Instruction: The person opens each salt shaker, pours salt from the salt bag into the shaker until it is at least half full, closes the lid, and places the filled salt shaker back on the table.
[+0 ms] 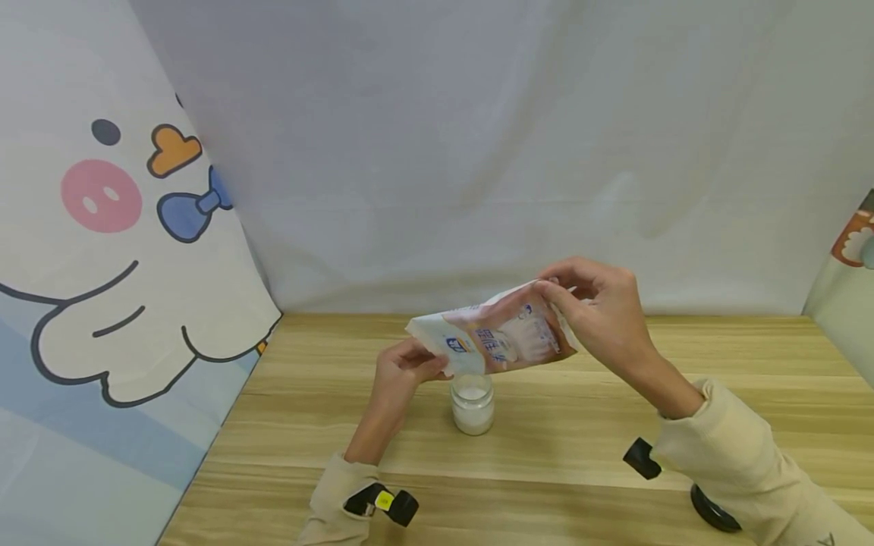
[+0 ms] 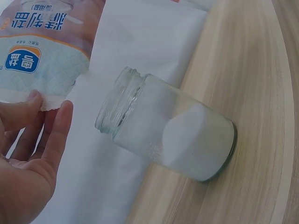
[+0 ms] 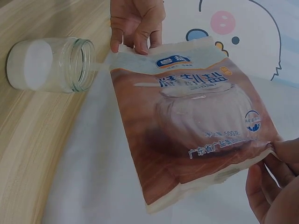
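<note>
Salt (image 2: pixel 184 137), white, appears to be pouring from a brown-and-pale-blue plastic packet (image 3: pixel 196 112) into the clear glass jar (image 2: pixel 145 112) on the wood-grained table (image 1: pixel 287 425). Left hand (image 1: pixel 397 373) pinches the packet's lower end, right hand (image 1: pixel 604 307) its raised end; a steady tilt seems needed next.

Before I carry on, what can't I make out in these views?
- Head view: part of the black round object, hidden by the right sleeve.
- Left wrist view: much of the bag, cut off by the top and left edges.
- Right wrist view: part of the right hand, cut off by the right edge.
</note>
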`<move>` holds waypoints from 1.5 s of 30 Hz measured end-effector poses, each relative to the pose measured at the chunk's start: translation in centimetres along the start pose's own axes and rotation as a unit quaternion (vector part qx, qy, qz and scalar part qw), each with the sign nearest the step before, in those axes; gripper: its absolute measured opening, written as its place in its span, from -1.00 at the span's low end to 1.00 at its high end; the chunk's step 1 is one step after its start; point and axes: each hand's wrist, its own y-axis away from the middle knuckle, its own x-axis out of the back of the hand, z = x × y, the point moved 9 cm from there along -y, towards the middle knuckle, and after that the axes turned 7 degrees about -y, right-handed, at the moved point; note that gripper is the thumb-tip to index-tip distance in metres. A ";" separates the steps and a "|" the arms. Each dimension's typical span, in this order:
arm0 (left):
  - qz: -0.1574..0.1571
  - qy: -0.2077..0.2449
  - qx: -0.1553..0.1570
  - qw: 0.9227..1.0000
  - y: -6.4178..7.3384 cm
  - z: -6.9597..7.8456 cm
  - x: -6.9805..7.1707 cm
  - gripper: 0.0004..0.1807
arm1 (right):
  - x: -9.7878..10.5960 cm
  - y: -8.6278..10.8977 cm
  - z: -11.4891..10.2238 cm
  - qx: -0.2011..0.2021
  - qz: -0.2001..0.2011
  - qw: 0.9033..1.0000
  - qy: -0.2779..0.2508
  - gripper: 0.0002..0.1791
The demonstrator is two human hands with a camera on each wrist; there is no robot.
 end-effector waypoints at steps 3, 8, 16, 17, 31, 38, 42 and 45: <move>-0.002 0.001 0.000 1.000 0.0 -0.1 0.0 -0.76 | 0.0 0.0 0.0 0.002 -0.001 1.000 0.001 -0.96; -0.004 0.002 -0.001 1.000 0.1 -0.1 -0.1 -0.76 | 0.0 0.0 0.0 0.002 -0.001 1.000 0.002 -0.96; -0.001 0.005 0.002 1.000 0.1 -0.2 -0.1 -0.77 | 0.0 0.1 0.1 -0.001 0.000 1.000 0.001 -0.96; -0.001 0.006 0.001 1.000 0.0 -0.2 -0.1 -0.77 | 0.0 0.1 0.1 -0.001 0.000 1.000 0.001 -0.97; 0.012 0.009 0.006 1.000 -0.1 -0.3 -0.1 -0.79 | 0.1 0.0 0.1 -0.002 0.006 1.000 -0.008 -0.97; 0.010 0.009 0.004 1.000 -0.1 -0.2 -0.1 -0.77 | 0.1 0.0 0.1 0.000 0.010 1.000 -0.015 -0.97; 0.010 0.011 -0.002 1.000 -0.1 -0.1 -0.1 -0.78 | 0.0 0.0 0.0 0.002 0.010 1.000 -0.017 -0.97; 0.007 0.011 -0.003 1.000 -0.1 -0.1 -0.1 -0.77 | 0.0 0.0 0.0 0.002 0.008 1.000 -0.018 -0.95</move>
